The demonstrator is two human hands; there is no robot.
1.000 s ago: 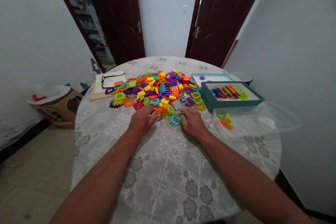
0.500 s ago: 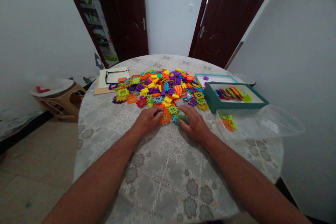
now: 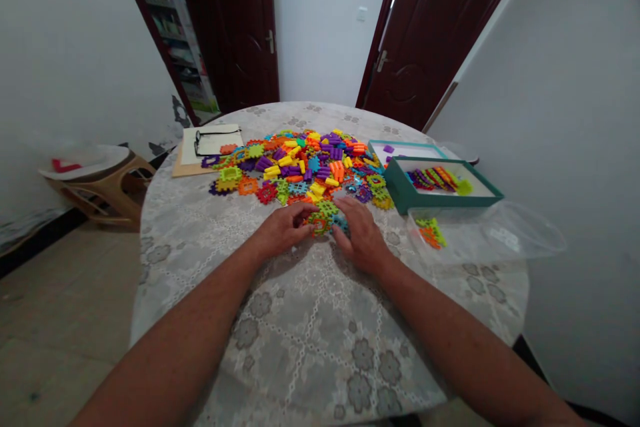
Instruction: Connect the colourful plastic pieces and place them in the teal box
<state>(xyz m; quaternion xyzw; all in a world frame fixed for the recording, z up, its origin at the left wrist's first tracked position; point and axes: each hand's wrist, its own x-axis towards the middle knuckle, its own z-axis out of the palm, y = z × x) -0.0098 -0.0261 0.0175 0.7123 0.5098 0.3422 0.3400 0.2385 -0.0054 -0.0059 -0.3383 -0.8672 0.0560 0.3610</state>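
My left hand [image 3: 284, 229] is at the near edge of a pile of coloured plastic pieces, its thumb and fingers around the left side of an orange and green gear piece [image 3: 319, 225]. Facing it, my right hand [image 3: 361, 233] has thumb and fingers apart beside a light blue gear piece [image 3: 340, 221]. A green gear piece [image 3: 327, 208] lies between the hands. Behind them the pile holds gear shapes, yellow tubes [image 3: 316, 193] and purple tubes [image 3: 323, 173].
On the right are a green box [image 3: 407, 197] with a row of coloured pieces and a clear plastic lid [image 3: 470, 247] holding green and orange pieces. Black glasses [image 3: 197, 143] rest on papers at the left. A patterned cloth covers the round table [image 3: 305, 347].
My left fingers have closed in around the orange piece, where green now shows too. My right hand has moved slightly left. The whole view has shifted a little.
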